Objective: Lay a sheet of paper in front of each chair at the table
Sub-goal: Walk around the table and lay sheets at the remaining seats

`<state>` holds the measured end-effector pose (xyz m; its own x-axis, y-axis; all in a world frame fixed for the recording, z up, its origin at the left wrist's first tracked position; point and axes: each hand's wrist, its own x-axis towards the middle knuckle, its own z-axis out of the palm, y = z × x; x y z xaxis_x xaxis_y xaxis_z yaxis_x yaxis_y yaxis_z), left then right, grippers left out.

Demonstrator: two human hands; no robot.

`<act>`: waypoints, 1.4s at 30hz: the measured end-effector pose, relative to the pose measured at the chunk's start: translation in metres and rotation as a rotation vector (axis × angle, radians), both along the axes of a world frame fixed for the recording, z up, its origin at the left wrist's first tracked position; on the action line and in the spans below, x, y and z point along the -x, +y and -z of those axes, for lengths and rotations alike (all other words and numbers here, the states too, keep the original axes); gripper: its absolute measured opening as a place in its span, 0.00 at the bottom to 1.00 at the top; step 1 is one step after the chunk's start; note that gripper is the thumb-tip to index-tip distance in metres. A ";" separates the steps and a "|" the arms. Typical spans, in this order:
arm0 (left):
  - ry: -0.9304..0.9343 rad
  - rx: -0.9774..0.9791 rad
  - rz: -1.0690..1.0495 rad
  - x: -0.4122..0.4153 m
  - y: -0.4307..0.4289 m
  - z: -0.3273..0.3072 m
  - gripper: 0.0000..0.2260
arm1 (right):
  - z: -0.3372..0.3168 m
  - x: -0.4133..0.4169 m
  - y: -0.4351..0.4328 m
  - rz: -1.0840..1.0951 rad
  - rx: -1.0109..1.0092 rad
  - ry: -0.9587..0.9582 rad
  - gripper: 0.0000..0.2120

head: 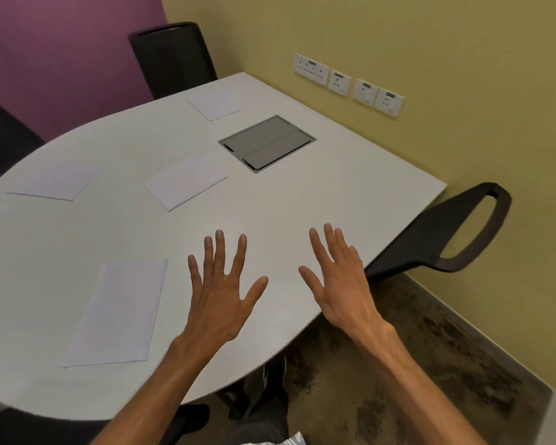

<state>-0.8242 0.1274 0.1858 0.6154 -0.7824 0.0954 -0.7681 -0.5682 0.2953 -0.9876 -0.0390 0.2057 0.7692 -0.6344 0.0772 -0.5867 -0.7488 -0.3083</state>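
Several white sheets of paper lie flat on the pale table (350, 187). One sheet (116, 313) lies near the front left edge, another (56, 183) at the far left, a third (187, 184) near the middle, and one more (215, 104) at the back in front of a black chair (170, 59). My left hand (220, 290) hovers over the table with fingers spread, holding nothing. My right hand (337, 277) is beside it near the table's right edge, also spread with nothing in it. Another black chair (456, 232) stands at the right side.
A grey cable hatch (267, 142) is set into the tabletop behind the middle sheet. Wall sockets (347, 81) line the yellow wall on the right. A dark chair back (4, 136) shows at the far left. Patterned carpet (414, 364) lies below on the right.
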 end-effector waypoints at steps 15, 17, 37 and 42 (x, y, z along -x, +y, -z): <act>0.091 -0.085 -0.214 -0.201 -0.100 0.046 0.40 | 0.051 -0.249 -0.141 -0.285 -0.114 0.019 0.32; 0.081 -0.098 -0.241 -0.234 -0.111 0.060 0.40 | 0.064 -0.288 -0.156 -0.320 -0.139 0.044 0.32; 0.877 0.616 -1.179 -0.478 -0.188 0.214 0.34 | 0.231 -0.596 -0.283 -0.321 -0.290 0.289 0.30; 0.878 0.631 -1.408 -0.509 -0.195 0.230 0.31 | 0.247 -0.638 -0.289 -0.063 -0.482 0.173 0.30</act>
